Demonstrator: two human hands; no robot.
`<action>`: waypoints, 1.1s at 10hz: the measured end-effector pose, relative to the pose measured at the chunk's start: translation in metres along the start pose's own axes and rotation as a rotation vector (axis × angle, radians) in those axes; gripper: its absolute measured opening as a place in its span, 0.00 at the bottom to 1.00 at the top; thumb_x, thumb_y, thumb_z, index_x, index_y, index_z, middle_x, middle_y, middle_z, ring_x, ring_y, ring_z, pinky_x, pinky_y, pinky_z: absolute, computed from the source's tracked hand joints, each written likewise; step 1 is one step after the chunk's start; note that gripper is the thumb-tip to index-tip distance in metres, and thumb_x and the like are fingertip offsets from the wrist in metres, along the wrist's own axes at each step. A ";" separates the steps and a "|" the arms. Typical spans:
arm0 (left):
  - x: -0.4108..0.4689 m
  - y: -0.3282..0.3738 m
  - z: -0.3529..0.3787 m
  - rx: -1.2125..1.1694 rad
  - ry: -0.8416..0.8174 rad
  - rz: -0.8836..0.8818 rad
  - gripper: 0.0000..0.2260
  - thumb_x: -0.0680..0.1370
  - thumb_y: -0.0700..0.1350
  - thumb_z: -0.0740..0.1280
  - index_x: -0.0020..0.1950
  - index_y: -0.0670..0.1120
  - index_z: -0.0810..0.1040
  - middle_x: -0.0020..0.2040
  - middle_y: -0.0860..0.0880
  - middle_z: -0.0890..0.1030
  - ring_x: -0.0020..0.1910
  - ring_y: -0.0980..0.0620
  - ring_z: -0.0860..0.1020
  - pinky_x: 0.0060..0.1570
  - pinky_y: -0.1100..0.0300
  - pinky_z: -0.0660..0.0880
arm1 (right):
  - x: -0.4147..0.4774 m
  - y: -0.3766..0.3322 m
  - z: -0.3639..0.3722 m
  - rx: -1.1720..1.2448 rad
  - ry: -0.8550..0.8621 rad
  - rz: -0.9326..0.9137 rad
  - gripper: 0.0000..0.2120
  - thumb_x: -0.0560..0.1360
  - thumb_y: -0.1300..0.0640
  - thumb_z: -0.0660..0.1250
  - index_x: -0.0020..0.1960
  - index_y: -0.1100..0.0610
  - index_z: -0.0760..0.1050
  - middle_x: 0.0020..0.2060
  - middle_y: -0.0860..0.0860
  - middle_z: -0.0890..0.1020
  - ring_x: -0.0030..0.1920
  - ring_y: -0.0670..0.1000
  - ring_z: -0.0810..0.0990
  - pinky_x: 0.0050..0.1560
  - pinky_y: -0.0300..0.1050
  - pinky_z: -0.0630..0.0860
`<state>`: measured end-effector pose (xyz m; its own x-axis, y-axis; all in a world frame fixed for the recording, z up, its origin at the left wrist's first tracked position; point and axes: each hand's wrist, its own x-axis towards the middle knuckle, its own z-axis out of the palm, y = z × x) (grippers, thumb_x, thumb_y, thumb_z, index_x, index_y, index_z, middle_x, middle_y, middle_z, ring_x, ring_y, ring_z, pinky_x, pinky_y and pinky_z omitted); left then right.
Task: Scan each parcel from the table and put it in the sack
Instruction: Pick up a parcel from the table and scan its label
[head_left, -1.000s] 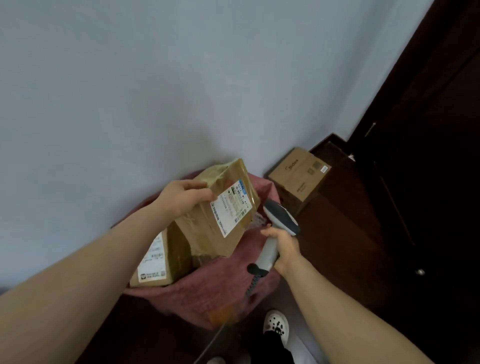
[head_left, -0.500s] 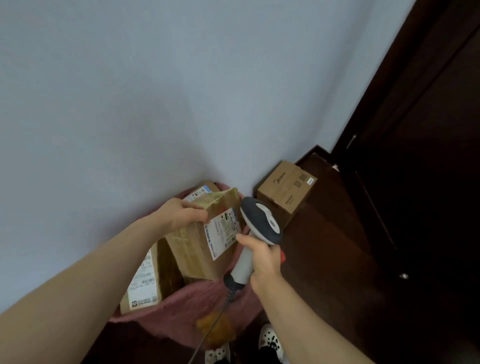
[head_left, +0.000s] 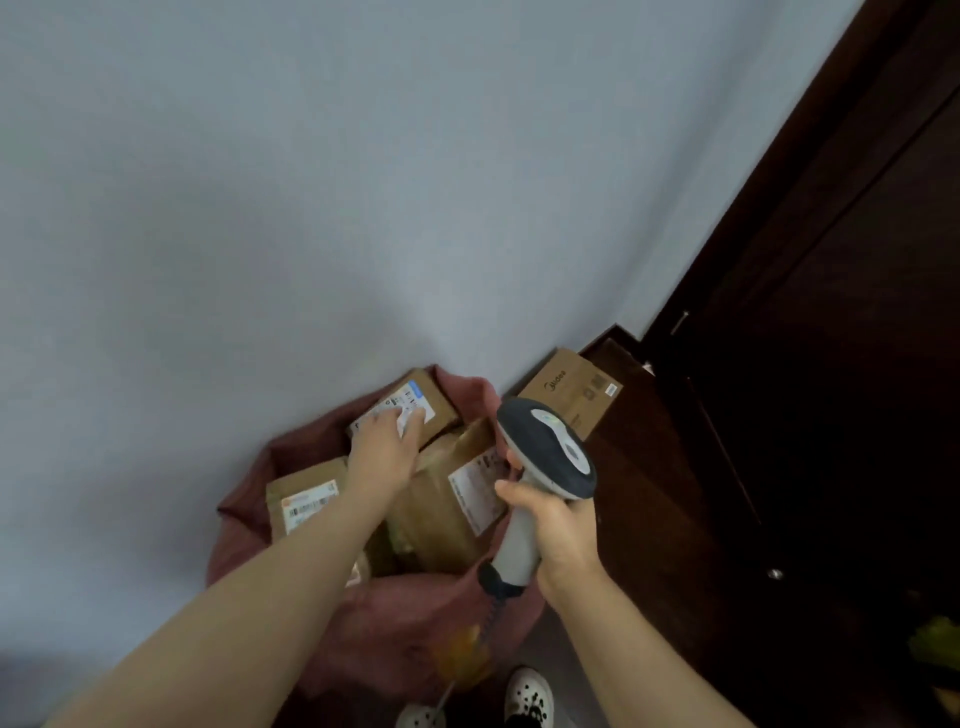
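Note:
A pink woven sack (head_left: 395, 623) stands open against the grey wall. Three brown parcels with white labels are inside it: one at the left (head_left: 306, 493), one at the back (head_left: 434, 397) and a taped one in the middle (head_left: 452, 499). My left hand (head_left: 382, 447) reaches into the sack mouth above the middle parcel's top left corner, its fingers stretched onto the back parcel's label. My right hand (head_left: 553, 530) grips the handle of a grey and white barcode scanner (head_left: 545, 447), held upright just right of the middle parcel. The scanner's coiled cable hangs down in front of the sack.
A cardboard box (head_left: 571, 395) sits on the dark floor right of the sack, by the wall corner. A dark wooden door (head_left: 831, 364) fills the right side. My white shoes (head_left: 527, 696) are just below the sack. Something yellow (head_left: 935, 639) lies at the far right.
The middle parcel has gone down into the sack. My left hand has left its top edge and now stretches onto the back parcel. The scanner has moved closer and up.

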<state>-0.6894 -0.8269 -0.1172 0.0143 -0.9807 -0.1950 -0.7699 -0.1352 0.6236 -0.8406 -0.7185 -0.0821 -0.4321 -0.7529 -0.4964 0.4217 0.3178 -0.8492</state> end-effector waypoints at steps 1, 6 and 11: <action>0.009 -0.044 -0.031 -0.054 0.146 -0.193 0.18 0.83 0.44 0.55 0.56 0.32 0.76 0.55 0.31 0.78 0.58 0.33 0.74 0.59 0.47 0.69 | 0.005 0.010 0.025 -0.076 -0.022 0.051 0.20 0.63 0.71 0.76 0.46 0.50 0.78 0.39 0.45 0.83 0.41 0.47 0.81 0.36 0.41 0.75; 0.056 -0.173 -0.024 -0.457 0.028 -0.728 0.19 0.84 0.45 0.55 0.68 0.32 0.70 0.67 0.33 0.72 0.65 0.37 0.72 0.60 0.53 0.69 | 0.018 0.066 0.054 -0.405 0.056 0.023 0.19 0.63 0.72 0.75 0.36 0.48 0.77 0.28 0.38 0.82 0.34 0.40 0.79 0.33 0.38 0.73; 0.055 -0.151 -0.051 -0.437 0.115 -0.491 0.18 0.82 0.45 0.59 0.66 0.36 0.74 0.63 0.33 0.75 0.61 0.36 0.74 0.63 0.50 0.70 | 0.009 0.061 0.048 -0.434 0.102 0.093 0.15 0.65 0.65 0.77 0.38 0.50 0.76 0.37 0.46 0.81 0.41 0.49 0.79 0.43 0.46 0.76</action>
<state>-0.5394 -0.8672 -0.1834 0.3834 -0.7964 -0.4678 -0.3277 -0.5908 0.7372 -0.7810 -0.7338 -0.1298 -0.4935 -0.6564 -0.5707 0.0981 0.6100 -0.7863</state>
